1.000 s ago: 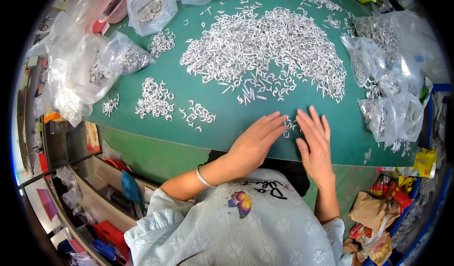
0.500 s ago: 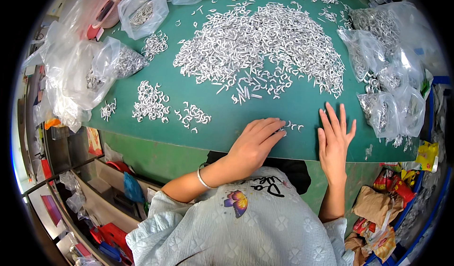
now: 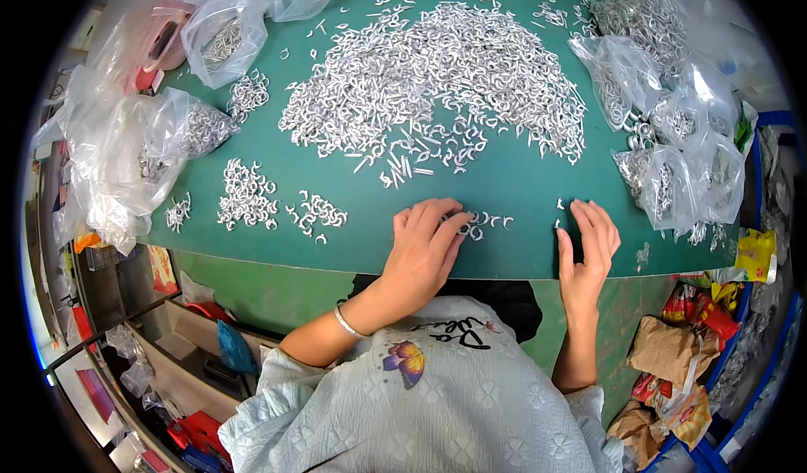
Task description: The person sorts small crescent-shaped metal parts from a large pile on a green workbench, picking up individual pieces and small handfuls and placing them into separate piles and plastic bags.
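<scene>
A large heap of small silvery metal pieces [image 3: 445, 69], mostly curved with some straight bars, covers the middle of the green table [image 3: 336, 189]. My left hand [image 3: 427, 242] lies near the front edge, fingers bent and slightly apart, touching the left side of a small cluster of curved pieces [image 3: 481, 223]. Its fingertips partly cover that cluster. To the right, my right hand [image 3: 586, 250] rests on the table, open, its fingers close together and its thumb apart. Two loose metal pieces [image 3: 559, 205] lie beside its thumb and index finger.
Smaller piles of curved pieces [image 3: 246, 195] lie left of my left hand. Clear plastic bags of metal parts [image 3: 668, 183] line the table's right side, and more bags [image 3: 202, 124] stand at the left. A pink basket [image 3: 172, 48] sits back left.
The view has shifted a little. My left hand has slid left, uncovering more of the small cluster. My right hand's spread fingers have drawn together and bent, with two loose pieces now visible beside them.
</scene>
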Available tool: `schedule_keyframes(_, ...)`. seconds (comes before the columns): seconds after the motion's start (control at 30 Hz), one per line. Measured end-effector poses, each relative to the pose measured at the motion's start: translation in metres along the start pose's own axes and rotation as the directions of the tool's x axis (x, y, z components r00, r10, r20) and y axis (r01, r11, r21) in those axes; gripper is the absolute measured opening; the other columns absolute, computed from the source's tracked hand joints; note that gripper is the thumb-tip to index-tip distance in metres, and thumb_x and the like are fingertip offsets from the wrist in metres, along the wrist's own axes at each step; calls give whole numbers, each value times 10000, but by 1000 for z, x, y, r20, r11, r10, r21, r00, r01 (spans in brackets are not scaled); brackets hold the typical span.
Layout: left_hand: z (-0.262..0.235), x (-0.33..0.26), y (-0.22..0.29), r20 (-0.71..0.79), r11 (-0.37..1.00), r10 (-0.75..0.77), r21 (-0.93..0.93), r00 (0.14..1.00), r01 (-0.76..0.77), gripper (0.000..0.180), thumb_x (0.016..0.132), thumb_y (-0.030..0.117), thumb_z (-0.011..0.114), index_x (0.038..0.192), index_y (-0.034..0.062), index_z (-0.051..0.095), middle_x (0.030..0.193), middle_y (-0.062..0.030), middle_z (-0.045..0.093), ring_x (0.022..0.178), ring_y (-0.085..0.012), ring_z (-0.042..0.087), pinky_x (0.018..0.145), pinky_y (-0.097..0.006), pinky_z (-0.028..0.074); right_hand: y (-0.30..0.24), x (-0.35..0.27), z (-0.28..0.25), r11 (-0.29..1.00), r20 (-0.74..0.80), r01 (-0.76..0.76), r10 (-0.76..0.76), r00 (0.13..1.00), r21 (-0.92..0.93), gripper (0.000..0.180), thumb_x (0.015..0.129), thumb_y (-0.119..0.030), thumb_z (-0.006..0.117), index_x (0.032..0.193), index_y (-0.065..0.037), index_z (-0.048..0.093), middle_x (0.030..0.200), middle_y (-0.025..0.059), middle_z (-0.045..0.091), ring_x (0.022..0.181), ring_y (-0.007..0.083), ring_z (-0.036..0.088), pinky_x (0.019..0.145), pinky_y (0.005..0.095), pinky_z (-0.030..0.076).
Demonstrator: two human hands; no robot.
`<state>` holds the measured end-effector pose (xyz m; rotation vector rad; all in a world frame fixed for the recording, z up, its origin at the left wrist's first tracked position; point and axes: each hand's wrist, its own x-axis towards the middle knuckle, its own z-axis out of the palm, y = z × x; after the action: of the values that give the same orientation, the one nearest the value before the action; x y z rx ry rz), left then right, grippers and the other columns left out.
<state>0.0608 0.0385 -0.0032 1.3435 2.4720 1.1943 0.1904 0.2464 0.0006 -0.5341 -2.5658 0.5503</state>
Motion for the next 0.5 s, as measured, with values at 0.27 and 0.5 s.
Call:
schedule_keyframes(0.27, -4, 3, 3, 15, 1000, -23, -12, 1000, 23, 409, 784, 23, 714, 1171, 65, 590, 1122, -89, 539, 1024, -275, 514, 877, -399, 363, -4, 8, 4, 999, -63, 54, -54, 997, -2, 209, 746, -45, 750, 950, -49, 706, 1025, 50, 648, 996, 269, 571, 892, 402, 390)
schedule_keyframes(0.5, 1, 3, 3, 37, 996, -55, 79, 998, 51, 405, 781, 53, 728, 1161, 54, 588, 1124, -93, 533, 1012, -275, 506, 863, -392, 362, -25, 18, 17, 988, 62, 150, -152, 986, 39, 213, 719, -53, 760, 922, -55, 697, 1020, 52, 618, 985, 268, 547, 876, 401, 368)
